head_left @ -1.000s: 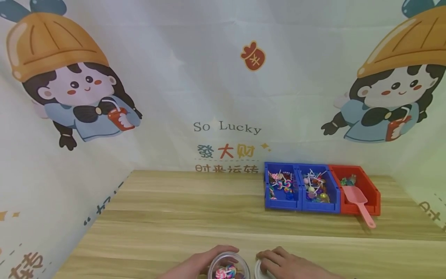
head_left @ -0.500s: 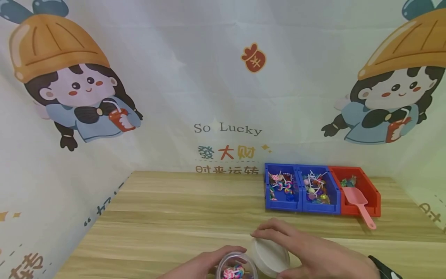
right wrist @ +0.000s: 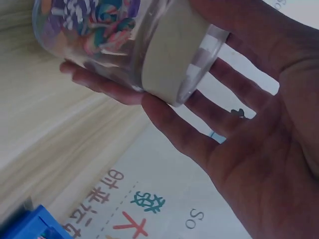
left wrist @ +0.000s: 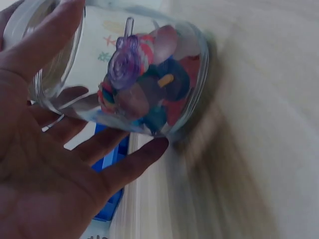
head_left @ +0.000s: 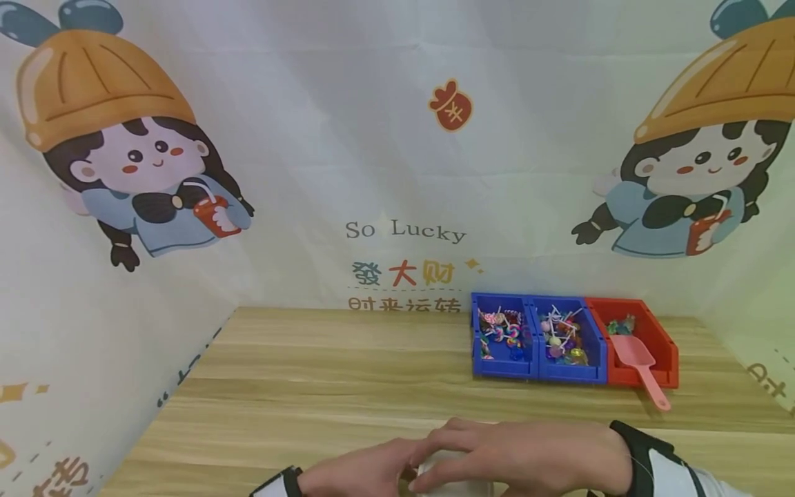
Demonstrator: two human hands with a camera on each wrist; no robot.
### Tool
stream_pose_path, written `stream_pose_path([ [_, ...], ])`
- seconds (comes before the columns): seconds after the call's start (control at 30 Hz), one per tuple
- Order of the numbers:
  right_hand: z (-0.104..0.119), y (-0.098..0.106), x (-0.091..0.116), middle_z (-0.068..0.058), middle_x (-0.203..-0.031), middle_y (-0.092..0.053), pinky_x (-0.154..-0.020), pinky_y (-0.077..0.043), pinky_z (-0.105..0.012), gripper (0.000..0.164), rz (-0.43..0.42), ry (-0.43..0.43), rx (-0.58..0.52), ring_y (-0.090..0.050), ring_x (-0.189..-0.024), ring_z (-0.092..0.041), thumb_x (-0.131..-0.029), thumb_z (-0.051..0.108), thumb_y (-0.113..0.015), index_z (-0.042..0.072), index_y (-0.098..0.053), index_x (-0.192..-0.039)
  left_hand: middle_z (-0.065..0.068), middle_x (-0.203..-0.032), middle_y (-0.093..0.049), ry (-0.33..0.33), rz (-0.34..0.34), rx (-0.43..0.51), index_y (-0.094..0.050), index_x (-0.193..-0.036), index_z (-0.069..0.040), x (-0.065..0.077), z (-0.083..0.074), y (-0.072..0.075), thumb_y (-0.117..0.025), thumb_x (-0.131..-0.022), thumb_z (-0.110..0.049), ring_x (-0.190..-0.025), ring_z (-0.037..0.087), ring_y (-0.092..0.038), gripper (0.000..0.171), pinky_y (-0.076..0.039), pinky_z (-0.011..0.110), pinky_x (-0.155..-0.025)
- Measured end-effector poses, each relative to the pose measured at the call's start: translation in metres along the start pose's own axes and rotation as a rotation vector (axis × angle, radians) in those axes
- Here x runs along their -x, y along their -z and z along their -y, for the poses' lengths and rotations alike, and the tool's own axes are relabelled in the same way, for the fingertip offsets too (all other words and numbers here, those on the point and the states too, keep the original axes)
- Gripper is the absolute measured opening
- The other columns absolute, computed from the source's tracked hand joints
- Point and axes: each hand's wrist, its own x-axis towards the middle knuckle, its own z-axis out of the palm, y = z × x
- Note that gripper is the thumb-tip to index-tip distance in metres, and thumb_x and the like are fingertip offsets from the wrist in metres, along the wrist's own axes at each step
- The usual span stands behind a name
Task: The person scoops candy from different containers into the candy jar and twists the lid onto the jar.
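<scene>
At the bottom of the head view my left hand and right hand meet around a clear jar. In the left wrist view my left hand grips the side of the jar, its fingers spread along the wall. Small lollipops and coloured candy pieces lie inside the jar. My right hand's fingers and thumb hold the off-white lid by its edge. The lid sits over the jar's mouth in the right wrist view. In the head view the hands hide most of the jar.
Two blue bins with lollipops and candies stand at the back right of the wooden table. Beside them is a red bin with a few greenish pieces. A pink scoop lies across its front, handle sticking out. Printed cloth hangs behind.
My right hand has lifted the lid off the table, tilted it and brought it left onto the jar's mouth. My left hand has stayed at the jar, shifting slightly to the right.
</scene>
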Motion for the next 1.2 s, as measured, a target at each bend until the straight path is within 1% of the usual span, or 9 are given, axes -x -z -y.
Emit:
stream_pose_path([
  [0.2,0.000,0.006,-0.005,0.003,-0.148,-0.040,-0.103,-0.044,-0.022,0.054,0.068,0.050,0.069,-0.041,-0.130,-0.008,-0.093,0.042,-0.051,0.029,-0.041,-0.144,-0.016,-0.118,-0.054,-0.096,0.087,0.041,-0.054,-0.126,-0.020,-0.015,0.006,0.008,-0.065,-0.090,-0.024,-0.100,-0.005,-0.050,0.038,-0.047,0.017,-0.087],
  [0.47,-0.001,0.005,-0.004,0.007,-0.143,-0.046,-0.101,-0.045,-0.021,0.052,0.051,0.016,0.096,-0.045,-0.125,-0.006,-0.093,0.046,-0.050,0.030,-0.044,-0.142,-0.014,-0.123,-0.054,-0.106,0.102,0.100,-0.050,-0.133,-0.012,-0.019,0.009,0.007,-0.067,-0.089,-0.025,-0.105,-0.006,-0.050,0.049,-0.046,0.019,-0.095],
  [0.63,-0.002,-0.004,-0.006,0.008,-0.127,-0.050,-0.087,-0.052,-0.019,0.064,-0.019,-0.254,0.221,-0.053,-0.102,-0.003,-0.083,0.062,-0.056,0.036,-0.041,-0.140,-0.012,-0.127,-0.054,-0.070,0.062,0.180,-0.045,-0.137,-0.018,-0.021,0.010,0.002,-0.069,-0.086,-0.039,-0.107,-0.002,-0.056,0.060,-0.049,0.022,-0.094],
  [0.73,-0.003,-0.013,-0.009,0.008,-0.118,-0.049,-0.080,-0.054,-0.021,0.071,-0.056,-0.412,0.313,-0.051,-0.092,-0.005,-0.076,0.073,-0.057,0.035,-0.042,-0.134,-0.008,-0.132,-0.054,-0.071,-0.015,0.222,-0.045,-0.139,-0.022,-0.023,0.008,-0.004,-0.071,-0.086,-0.032,-0.110,0.003,-0.058,0.060,-0.051,0.023,-0.093],
  [0.83,-0.003,-0.020,-0.011,0.003,-0.123,-0.051,-0.081,-0.056,-0.027,0.078,-0.078,-0.529,0.330,-0.055,-0.094,-0.011,-0.072,0.080,-0.054,0.029,-0.043,-0.131,-0.007,-0.131,-0.056,-0.074,-0.115,0.221,-0.045,-0.138,-0.023,-0.026,0.006,-0.011,-0.073,-0.085,-0.026,-0.109,0.003,-0.059,0.060,-0.051,0.022,-0.091],
  [0.93,-0.003,-0.027,-0.015,-0.003,-0.129,-0.052,-0.081,-0.058,-0.034,0.082,-0.106,-0.654,0.328,-0.058,-0.091,-0.015,-0.074,0.083,-0.047,0.024,-0.043,-0.132,-0.004,-0.129,-0.058,-0.079,-0.203,0.226,-0.044,-0.141,-0.021,-0.029,0.004,-0.018,-0.073,-0.083,-0.020,-0.104,0.002,-0.059,0.065,-0.052,0.021,-0.086],
  [1.0,-0.002,-0.031,-0.018,-0.008,-0.130,-0.052,-0.072,-0.059,-0.033,0.082,-0.142,-0.735,0.330,-0.059,-0.083,-0.018,-0.078,0.081,-0.045,0.019,-0.045,-0.132,-0.001,-0.132,-0.057,-0.061,-0.236,0.283,-0.040,-0.145,-0.019,-0.030,0.002,-0.023,-0.072,-0.083,-0.017,-0.104,0.003,-0.060,0.069,-0.053,0.020,-0.085],
  [1.1,-0.001,-0.038,-0.023,-0.010,-0.120,-0.052,-0.055,-0.054,-0.028,0.075,-0.212,-0.798,0.352,-0.053,-0.067,-0.016,-0.083,0.074,-0.047,0.014,-0.048,-0.127,0.004,-0.139,-0.053,-0.043,-0.263,0.353,-0.033,-0.149,-0.018,-0.032,0.000,-0.028,-0.071,-0.083,-0.012,-0.108,0.004,-0.059,0.076,-0.053,0.019,-0.084],
  [1.2,-0.002,-0.041,-0.023,-0.009,-0.116,-0.053,-0.051,-0.051,-0.027,0.072,-0.225,-0.792,0.375,-0.052,-0.067,-0.016,-0.083,0.073,-0.047,0.016,-0.050,-0.126,0.004,-0.137,-0.053,-0.038,-0.250,0.328,-0.035,-0.148,-0.017,-0.032,0.000,-0.027,-0.070,-0.085,-0.013,-0.107,0.004,-0.059,0.072,-0.053,0.019,-0.084],
])
